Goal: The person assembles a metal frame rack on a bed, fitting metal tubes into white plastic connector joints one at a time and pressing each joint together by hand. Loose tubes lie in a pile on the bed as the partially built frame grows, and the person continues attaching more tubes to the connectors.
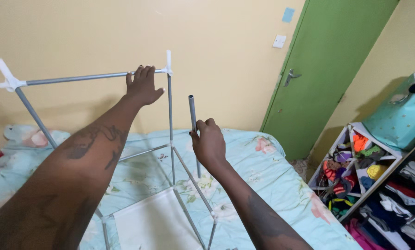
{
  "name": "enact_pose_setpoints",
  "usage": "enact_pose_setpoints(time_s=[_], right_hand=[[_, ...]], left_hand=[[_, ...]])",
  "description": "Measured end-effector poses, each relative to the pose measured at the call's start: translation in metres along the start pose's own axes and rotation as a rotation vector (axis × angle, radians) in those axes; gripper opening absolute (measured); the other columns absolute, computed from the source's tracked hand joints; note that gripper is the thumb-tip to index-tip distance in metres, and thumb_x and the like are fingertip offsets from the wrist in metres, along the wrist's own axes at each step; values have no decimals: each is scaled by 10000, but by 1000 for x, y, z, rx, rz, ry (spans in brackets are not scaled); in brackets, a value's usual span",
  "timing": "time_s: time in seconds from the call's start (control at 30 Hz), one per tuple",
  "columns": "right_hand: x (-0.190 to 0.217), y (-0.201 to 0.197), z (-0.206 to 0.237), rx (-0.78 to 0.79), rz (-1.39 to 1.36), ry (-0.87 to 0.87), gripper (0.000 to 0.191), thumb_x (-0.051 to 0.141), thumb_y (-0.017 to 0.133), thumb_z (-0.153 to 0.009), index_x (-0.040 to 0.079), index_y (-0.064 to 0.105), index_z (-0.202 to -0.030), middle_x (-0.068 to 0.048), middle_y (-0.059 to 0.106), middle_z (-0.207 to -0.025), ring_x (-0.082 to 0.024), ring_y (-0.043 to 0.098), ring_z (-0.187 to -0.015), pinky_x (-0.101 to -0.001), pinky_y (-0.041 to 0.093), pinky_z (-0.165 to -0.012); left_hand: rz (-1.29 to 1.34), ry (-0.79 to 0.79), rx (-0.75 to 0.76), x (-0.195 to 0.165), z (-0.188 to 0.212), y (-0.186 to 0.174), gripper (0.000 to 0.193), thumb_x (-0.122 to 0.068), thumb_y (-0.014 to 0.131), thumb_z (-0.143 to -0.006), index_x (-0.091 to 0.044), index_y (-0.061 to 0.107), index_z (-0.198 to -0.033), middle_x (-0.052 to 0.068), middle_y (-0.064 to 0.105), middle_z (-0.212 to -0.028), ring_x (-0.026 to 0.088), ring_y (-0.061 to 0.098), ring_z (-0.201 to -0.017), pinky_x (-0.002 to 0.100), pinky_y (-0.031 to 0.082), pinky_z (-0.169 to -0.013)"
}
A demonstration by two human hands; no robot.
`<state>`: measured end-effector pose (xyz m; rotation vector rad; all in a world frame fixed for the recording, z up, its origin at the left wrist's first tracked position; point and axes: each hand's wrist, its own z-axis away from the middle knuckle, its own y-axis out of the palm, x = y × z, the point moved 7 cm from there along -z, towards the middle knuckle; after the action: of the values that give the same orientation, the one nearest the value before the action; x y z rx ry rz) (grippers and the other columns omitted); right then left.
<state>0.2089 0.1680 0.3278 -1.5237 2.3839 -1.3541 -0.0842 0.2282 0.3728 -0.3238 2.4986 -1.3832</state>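
Note:
A frame of thin grey metal tubes [171, 120] joined by white plastic corner pieces [168, 65] stands on a bed. My left hand [142, 85] rests on the frame's top horizontal tube, close to the white corner piece. My right hand [207, 141] grips a separate loose grey tube [192, 109], held upright just to the right of the frame's vertical post. A white fabric panel [152, 224] lies stretched in the lower part of the frame.
The bed has a light blue floral sheet [263, 171]. A green door [328, 65] stands at the right, next to an open shelf unit [374, 185] stuffed with folded clothes. A teal fabric box [402, 113] sits on top of the shelf. The wall behind is yellow.

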Motion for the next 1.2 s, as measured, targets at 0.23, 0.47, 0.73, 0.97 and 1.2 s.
enact_pose_setpoints(time_s=[0.23,0.47,0.73,0.97,1.2], right_hand=[[-21,18,19,63,-303,97,143,185,679,-918,59,681,-986,-121,649,-783,-270,640,-691,-414,499,-654],[-81,50,70,49,-748,287,163,186,647,-974,35,669,-1033,-31,641,-784,-115,578,-694,-296,487,-638],[-185,63,176,103,-1174,657,196,222,607,-1017,34,660,-1030,-42,606,-759,-153,625,-659,-293,522,-649],[-293,140,395,144,-1315,1229,192,206,606,-1008,19,647,-1026,-66,563,-721,-205,623,-644,-349,524,-630],[-328,214,579,140,-1413,1774,201,195,517,-1056,14,588,-1009,-116,600,-759,-258,630,-729,-395,566,-677]], left_hand=[[73,-118,226,10,27,67,964,-563,627,-893,-107,196,-1624,131,241,-1666,322,134,-1563,649,104,-1205],[322,-131,561,4,136,193,778,-619,490,-936,-140,380,-1538,97,569,-1441,293,450,-1398,556,212,-1178],[1139,-68,892,-87,351,252,638,-563,326,-1071,-72,673,-1285,34,759,-1056,161,667,-946,336,531,-881],[1248,-563,1613,-127,568,286,488,-455,588,-934,-211,576,-1356,-39,701,-1181,141,703,-962,314,539,-871],[1297,-458,1105,-121,666,417,326,-109,704,-899,-67,746,-1219,59,758,-1087,141,688,-999,273,541,-894]])
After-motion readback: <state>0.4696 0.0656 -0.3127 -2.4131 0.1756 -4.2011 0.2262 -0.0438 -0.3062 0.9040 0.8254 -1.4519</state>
